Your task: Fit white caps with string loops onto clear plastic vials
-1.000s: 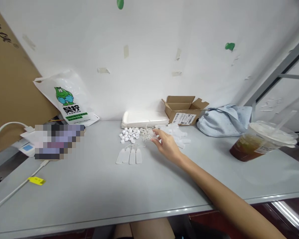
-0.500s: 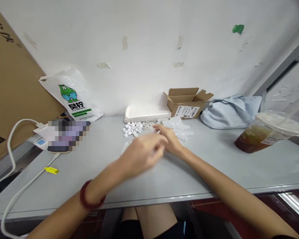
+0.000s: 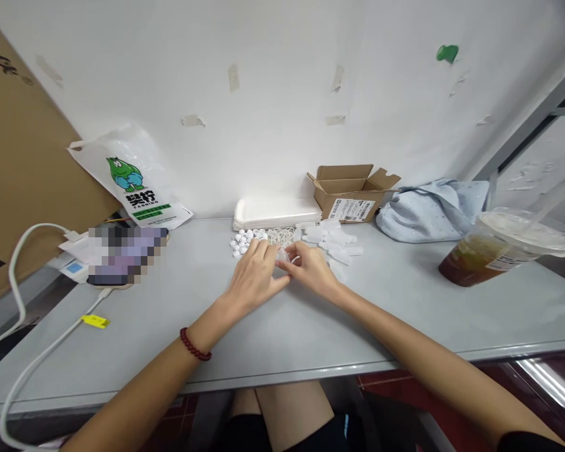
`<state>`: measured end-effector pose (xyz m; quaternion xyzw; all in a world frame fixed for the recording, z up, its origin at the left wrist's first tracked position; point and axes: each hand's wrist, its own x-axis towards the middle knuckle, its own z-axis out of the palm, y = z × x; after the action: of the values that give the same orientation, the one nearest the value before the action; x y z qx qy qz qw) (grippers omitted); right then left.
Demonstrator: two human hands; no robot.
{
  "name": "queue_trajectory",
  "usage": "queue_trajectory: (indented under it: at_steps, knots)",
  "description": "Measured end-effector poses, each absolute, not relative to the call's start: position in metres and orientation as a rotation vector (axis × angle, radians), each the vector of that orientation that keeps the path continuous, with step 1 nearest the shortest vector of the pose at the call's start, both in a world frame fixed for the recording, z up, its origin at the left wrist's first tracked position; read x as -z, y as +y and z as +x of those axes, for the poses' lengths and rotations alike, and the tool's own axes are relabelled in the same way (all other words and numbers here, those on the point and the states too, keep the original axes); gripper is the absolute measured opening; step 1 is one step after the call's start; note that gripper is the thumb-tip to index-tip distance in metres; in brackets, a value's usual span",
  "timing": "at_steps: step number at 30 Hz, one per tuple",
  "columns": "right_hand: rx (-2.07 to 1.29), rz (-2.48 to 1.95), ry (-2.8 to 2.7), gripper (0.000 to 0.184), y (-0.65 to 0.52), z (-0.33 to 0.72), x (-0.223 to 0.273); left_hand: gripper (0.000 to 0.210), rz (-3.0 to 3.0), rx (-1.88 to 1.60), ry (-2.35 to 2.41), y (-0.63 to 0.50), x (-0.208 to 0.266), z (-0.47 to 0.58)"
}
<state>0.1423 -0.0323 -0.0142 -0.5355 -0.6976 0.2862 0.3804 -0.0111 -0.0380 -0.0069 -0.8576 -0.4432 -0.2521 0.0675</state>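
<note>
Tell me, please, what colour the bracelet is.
The bracelet is dark red, as the head view shows.

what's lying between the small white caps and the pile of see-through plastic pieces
In the head view, a tangle of pale string loops lies between the small white caps and the see-through plastic pieces.

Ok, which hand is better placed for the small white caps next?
Probably the left hand: it's nearer the small white caps; the right hand is farther away, though both meet at a translucent piece.
</note>
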Motion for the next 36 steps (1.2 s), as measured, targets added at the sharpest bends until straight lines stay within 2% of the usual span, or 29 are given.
queue_trajectory:
  at_steps: [4, 7, 12, 18, 29, 36]
  knots:
    - [-0.871, -1.325, -1.795, 0.023, -0.032, 0.141, 0.015, 0.028, -2.646, 0.787, -1.314, -0.036, 0.011, -0.017]
    - [-0.927, -1.288, -1.913, 0.021, -0.03, 0.143, 0.014, 0.038, -2.72, 0.763, -1.313, -0.035, 0.013, -0.023]
    - [-0.778, -1.265, -2.164, 0.03, -0.024, 0.15, 0.013, 0.044, -2.854, 0.643, -1.341, -0.033, 0.013, -0.029]
    - [-0.757, -1.213, -2.238, 0.018, -0.017, 0.155, 0.015, 0.05, -2.945, 0.557, -1.376, -0.032, 0.009, -0.034]
    - [-0.77, -1.202, -2.257, 0.018, -0.016, 0.155, 0.019, 0.064, -3.011, 0.45, -1.381, -0.029, 0.007, -0.039]
    - [-0.778, -1.21, -2.279, 0.018, -0.02, 0.154, 0.014, 0.057, -3.002, 0.453, -1.37, -0.029, 0.008, -0.041]
